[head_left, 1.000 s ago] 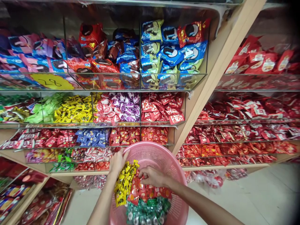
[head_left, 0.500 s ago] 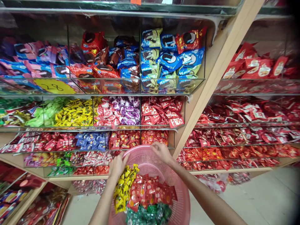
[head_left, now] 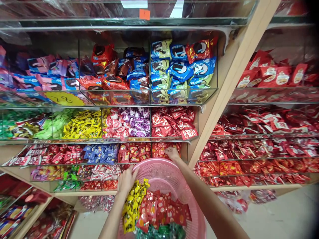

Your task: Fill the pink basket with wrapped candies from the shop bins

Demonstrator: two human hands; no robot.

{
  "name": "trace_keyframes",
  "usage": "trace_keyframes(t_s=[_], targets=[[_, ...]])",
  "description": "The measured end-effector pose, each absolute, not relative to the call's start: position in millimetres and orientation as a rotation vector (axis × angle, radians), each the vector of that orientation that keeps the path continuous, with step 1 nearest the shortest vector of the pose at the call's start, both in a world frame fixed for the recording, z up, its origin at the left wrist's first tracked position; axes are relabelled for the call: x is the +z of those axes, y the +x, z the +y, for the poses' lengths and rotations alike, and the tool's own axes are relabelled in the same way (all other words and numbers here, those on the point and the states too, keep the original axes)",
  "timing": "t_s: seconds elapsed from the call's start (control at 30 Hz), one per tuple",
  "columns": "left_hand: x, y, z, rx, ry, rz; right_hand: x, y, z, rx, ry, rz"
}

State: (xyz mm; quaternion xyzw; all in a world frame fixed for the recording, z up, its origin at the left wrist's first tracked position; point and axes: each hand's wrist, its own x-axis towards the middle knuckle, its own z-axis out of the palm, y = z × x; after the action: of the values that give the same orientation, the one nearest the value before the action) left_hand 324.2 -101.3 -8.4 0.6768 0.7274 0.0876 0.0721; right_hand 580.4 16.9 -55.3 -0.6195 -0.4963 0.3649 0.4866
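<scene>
My left hand (head_left: 126, 181) is closed on the left rim of a pink plastic basket (head_left: 183, 177). Inside the basket lie yellow-wrapped candies (head_left: 133, 204) at the left, red candy packets (head_left: 161, 209) in the middle and green-wrapped candies (head_left: 161, 231) nearest me. Beyond the far rim, my right hand (head_left: 172, 154) is at a shelf bin of red candy packets (head_left: 158, 150). Its fingers are curled in among the packets, and whatever they hold is hidden.
Blue packets (head_left: 101, 153) fill a bin to the left on the same shelf. Above are red-and-white packets (head_left: 161, 124) and wrapped cakes (head_left: 180, 71) behind clear fronts. A slanted wooden post (head_left: 211, 122) divides the shelving. Pale floor (head_left: 276, 212) shows at lower right.
My right hand has left the basket's rim and moved up to the bin of red packets. The left hand stays on the rim. The view has shifted slightly upward.
</scene>
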Motion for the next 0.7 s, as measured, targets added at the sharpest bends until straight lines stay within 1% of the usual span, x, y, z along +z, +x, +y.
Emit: trace_keyframes(t_s=[0.27,0.7], targets=[[-8.5,324.6,-100.7,0.244,2.047,2.189,-47.7,579.4,8.2,0.994,-1.305,-1.13],[-2.6,326.1,-102.0,0.24,2.029,2.183,-29.9,586.7,-8.4,0.854,-1.227,-0.899]])
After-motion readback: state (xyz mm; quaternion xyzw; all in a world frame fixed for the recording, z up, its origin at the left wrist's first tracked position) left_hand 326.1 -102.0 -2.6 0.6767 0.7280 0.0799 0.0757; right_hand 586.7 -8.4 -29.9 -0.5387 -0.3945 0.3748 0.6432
